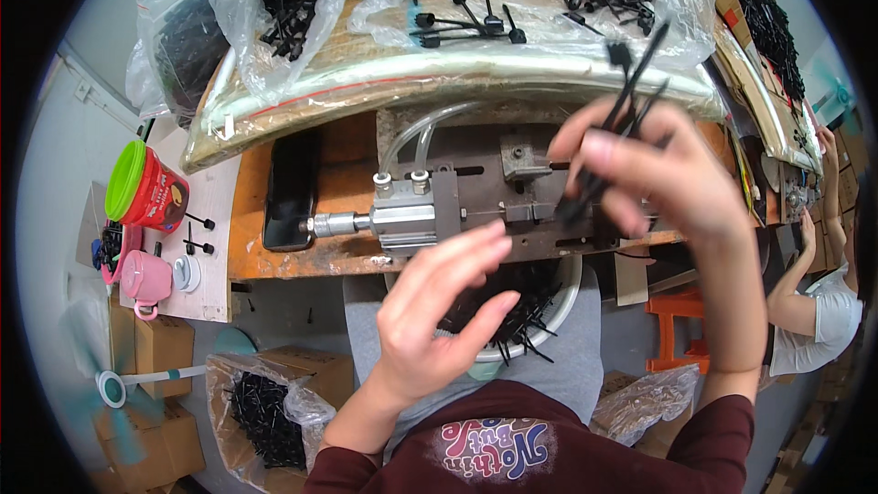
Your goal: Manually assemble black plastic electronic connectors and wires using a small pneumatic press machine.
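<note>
My right hand (672,169) is raised over the right part of a metal bench fixture (480,187). Its fingers are closed around a few thin black plastic stems with small heads (629,82), slightly blurred. My left hand (425,320) is open and holds nothing, with fingers stretched toward the fixture's front edge and the thumb apart. A silver pneumatic cylinder (407,220) with two clear hoses lies on the fixture, just beyond my left fingertips. Below my hands, a pale round basin (574,297) on my lap contains many similar black stemmed pieces, partly hidden by my left hand.
Beyond the fixture, a plastic-covered tray (366,82) bears a heap of black pieces. A dark phone (291,192), red-green bucket (151,187) and pink cup (146,276) are at left. A bagged box (261,416) and fan (112,390) stand lower left. Another person (819,311) works at right.
</note>
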`<state>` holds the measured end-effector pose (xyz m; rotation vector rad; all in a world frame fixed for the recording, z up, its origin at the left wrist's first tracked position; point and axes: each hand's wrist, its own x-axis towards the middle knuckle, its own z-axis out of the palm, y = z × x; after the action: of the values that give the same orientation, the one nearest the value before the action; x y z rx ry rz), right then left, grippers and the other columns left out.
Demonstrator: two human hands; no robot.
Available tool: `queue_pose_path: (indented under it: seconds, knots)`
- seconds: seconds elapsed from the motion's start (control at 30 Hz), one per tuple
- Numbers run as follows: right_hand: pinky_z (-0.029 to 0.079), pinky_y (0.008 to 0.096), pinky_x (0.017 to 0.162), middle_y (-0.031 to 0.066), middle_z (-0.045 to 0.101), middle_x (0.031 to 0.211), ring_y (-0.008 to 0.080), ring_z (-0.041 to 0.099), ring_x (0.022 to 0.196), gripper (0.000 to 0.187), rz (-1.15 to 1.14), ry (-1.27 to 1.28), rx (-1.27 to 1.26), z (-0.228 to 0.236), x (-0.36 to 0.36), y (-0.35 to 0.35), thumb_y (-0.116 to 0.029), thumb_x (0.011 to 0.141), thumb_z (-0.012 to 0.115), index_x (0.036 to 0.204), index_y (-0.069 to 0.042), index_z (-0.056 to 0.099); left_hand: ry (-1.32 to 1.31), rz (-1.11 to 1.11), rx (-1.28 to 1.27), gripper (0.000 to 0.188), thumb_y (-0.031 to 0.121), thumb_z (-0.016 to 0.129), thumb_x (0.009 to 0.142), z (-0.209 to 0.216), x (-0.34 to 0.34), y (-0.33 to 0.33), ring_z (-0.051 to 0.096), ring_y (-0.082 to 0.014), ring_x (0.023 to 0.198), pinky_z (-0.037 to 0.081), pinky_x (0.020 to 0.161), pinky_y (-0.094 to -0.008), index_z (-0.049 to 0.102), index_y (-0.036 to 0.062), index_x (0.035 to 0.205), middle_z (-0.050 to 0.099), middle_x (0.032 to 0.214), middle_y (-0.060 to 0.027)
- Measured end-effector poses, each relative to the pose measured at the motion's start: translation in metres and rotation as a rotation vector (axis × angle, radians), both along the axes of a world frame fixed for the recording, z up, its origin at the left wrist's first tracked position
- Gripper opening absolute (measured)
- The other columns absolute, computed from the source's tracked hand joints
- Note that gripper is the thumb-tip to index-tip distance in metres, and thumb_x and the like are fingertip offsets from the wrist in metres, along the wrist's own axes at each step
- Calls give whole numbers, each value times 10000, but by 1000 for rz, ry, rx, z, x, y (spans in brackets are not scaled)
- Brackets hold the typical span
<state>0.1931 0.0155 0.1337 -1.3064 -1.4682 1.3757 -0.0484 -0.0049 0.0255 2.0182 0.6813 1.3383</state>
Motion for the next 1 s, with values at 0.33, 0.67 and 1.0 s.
queue_pose_path:
  seconds: [0.33, 0.67, 1.0]
  knots:
    - [367, 229, 409, 36, 638, 663, 72, 545, 463, 244, 21, 454, -317, -93, -12, -60, -202, 971, 697, 1020, 36, 696, 39, -176, -117, 429, 6, 862, 721, -5, 17, 0, 689, -171, 901, 575, 690, -261, 733, 14, 1130, 689, 1178, -157]
    - [349, 238, 358, 48, 634, 670, 85, 538, 434, 154, 206, 505, -535, -108, -6, -68, -106, 918, 752, 931, 36, 694, 89, -445, -87, 388, 22, 831, 682, -17, 18, 12, 701, -219, 873, 568, 696, -306, 779, 23, 1066, 721, 1038, -110]
    - [360, 244, 382, 142, 699, 820, 102, 530, 427, 206, -31, 486, -439, -113, 5, -79, -124, 977, 665, 879, 57, 667, 167, -110, 66, 388, 78, 886, 608, -5, 17, -1, 699, -227, 884, 571, 742, -330, 773, 35, 976, 724, 1063, -113]
